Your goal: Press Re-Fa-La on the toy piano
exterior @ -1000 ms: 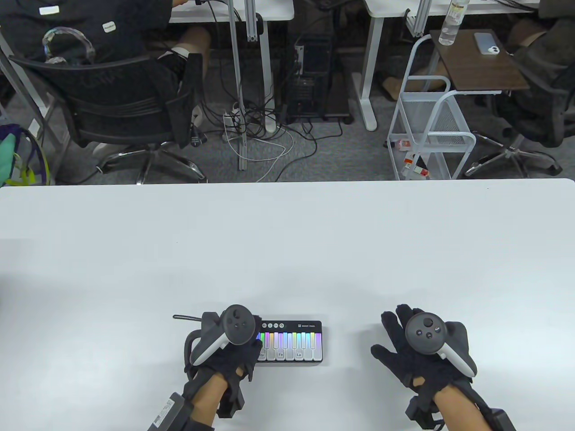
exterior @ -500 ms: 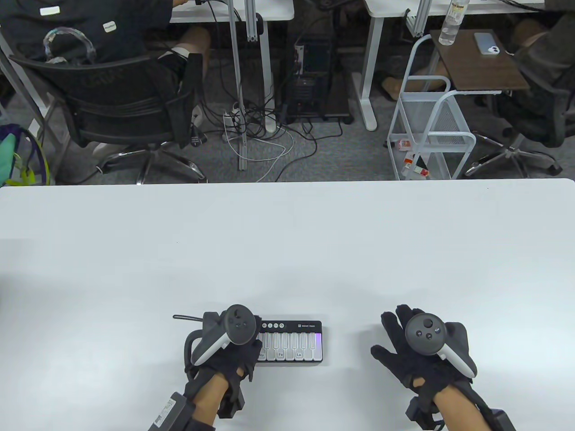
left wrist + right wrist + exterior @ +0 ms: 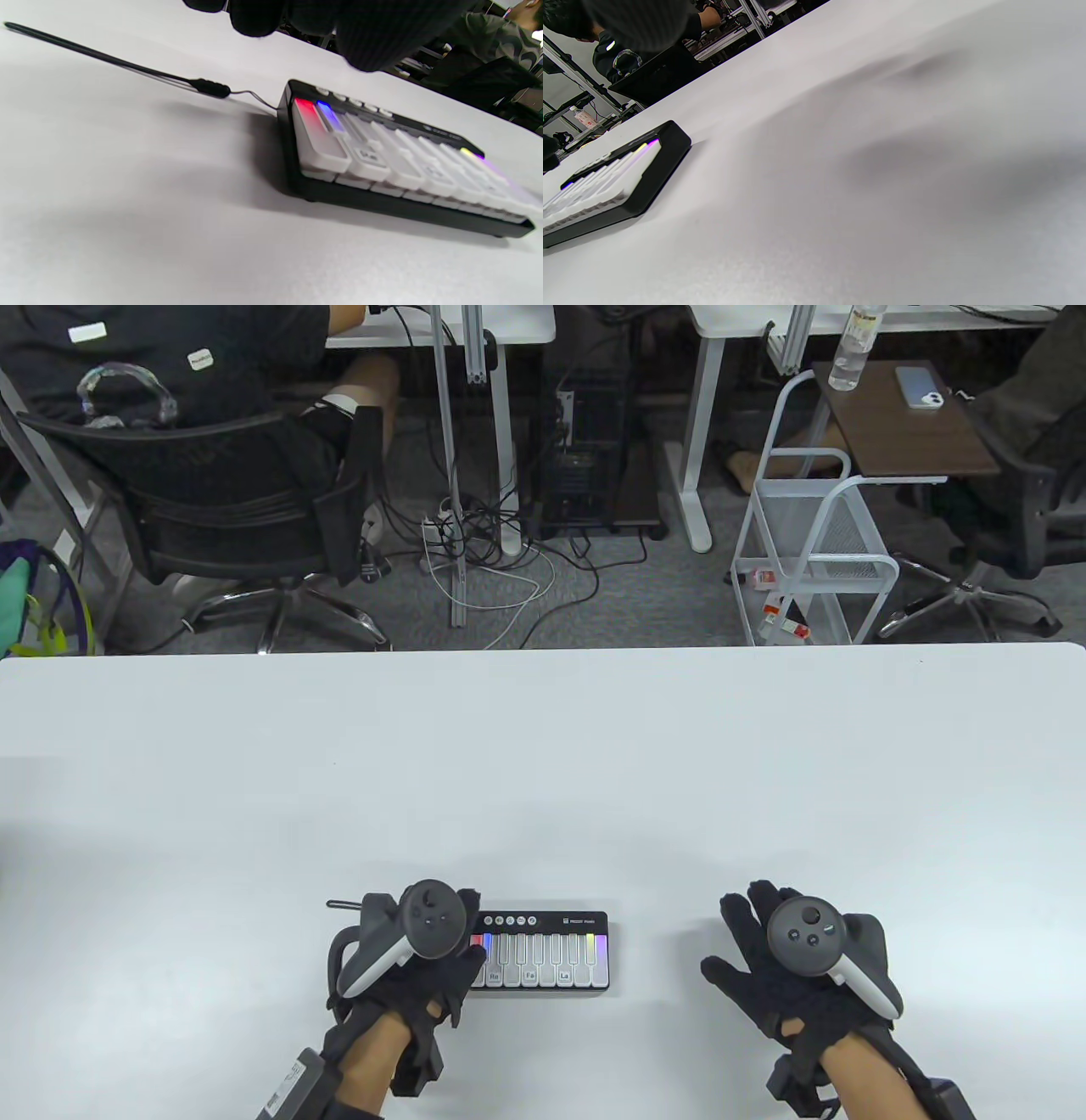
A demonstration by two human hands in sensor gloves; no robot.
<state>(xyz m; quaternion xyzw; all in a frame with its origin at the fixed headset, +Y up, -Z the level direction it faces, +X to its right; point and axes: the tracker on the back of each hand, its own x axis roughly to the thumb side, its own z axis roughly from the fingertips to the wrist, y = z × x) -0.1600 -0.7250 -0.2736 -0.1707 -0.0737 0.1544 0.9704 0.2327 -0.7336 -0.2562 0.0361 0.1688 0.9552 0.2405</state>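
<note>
The toy piano is a small black box with white keys near the table's front edge; labels Re, Fa and La show. Its leftmost key glows red and its right end yellow-purple. My left hand hovers over the piano's left end, holding nothing. In the left wrist view its fingertips hang above the keys, apart from them. My right hand rests flat on the table, fingers spread, to the right of the piano.
A thin black cord runs left from the piano's back corner along the white table. Beyond the far edge are office chairs, desks and a white wire cart.
My left hand has shifted left, uncovering the Re key. The key lights went from a rainbow across all keys to nearly off, then red at the left end. The right hand has not moved.
</note>
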